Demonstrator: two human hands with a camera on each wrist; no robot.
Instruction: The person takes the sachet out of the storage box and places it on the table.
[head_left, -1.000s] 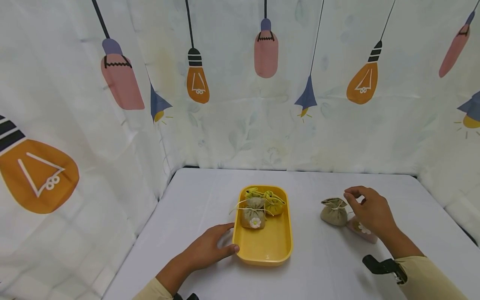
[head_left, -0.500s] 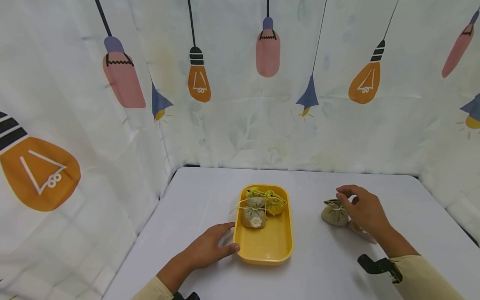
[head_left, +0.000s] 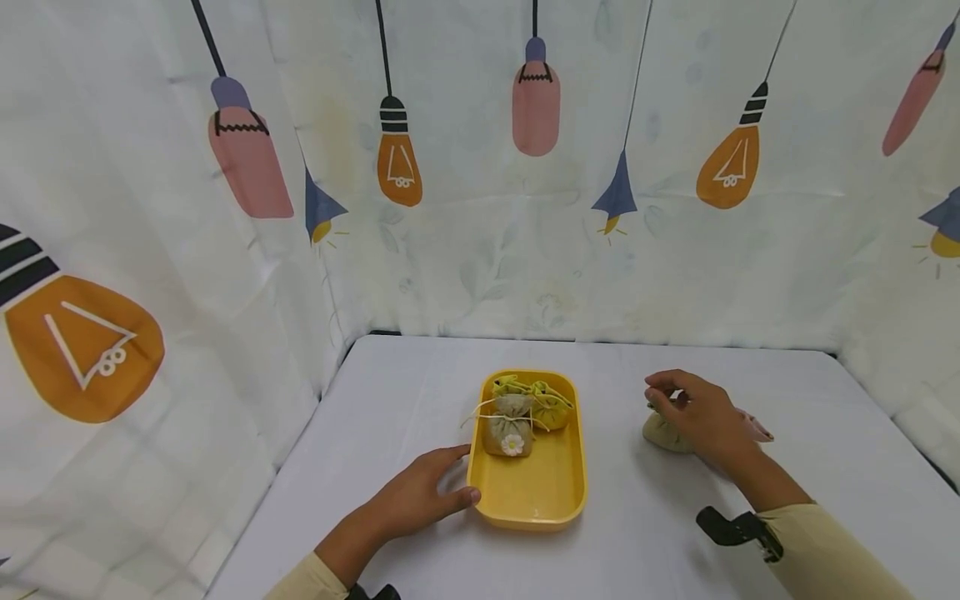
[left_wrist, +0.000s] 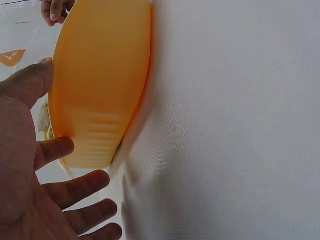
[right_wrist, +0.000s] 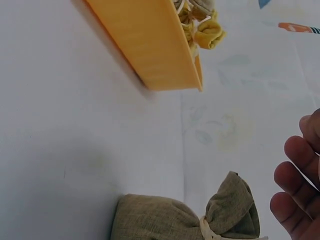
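My left hand (head_left: 416, 497) rests its thumb and index finger against the left side of a yellow tray (head_left: 528, 497). In the left wrist view its fingers (left_wrist: 77, 189) are spread, the lower ones off the tray wall. A grey-beige drawstring pouch with a white flower (head_left: 508, 433) lies in the tray, against yellow-green pouches (head_left: 552, 408). My right hand (head_left: 705, 419) hovers over a khaki drawstring pouch (head_left: 663, 433), mostly covering it. The right wrist view shows loosely bent fingertips (right_wrist: 287, 177) apart from that pouch's gathered neck. Behind the hand, a pink pouch (head_left: 753, 427) is partly hidden.
A white-covered table (head_left: 420, 383) carries everything. Fabric walls printed with lamps and bulbs (head_left: 480, 275) enclose its back and sides. Dark wrist camera mounts (head_left: 738, 531) stick out near both sleeves.
My right hand has moved left, from beside the khaki pouch to over it. The pink pouch now shows on the hand's far right side. The left hand and tray stay put.
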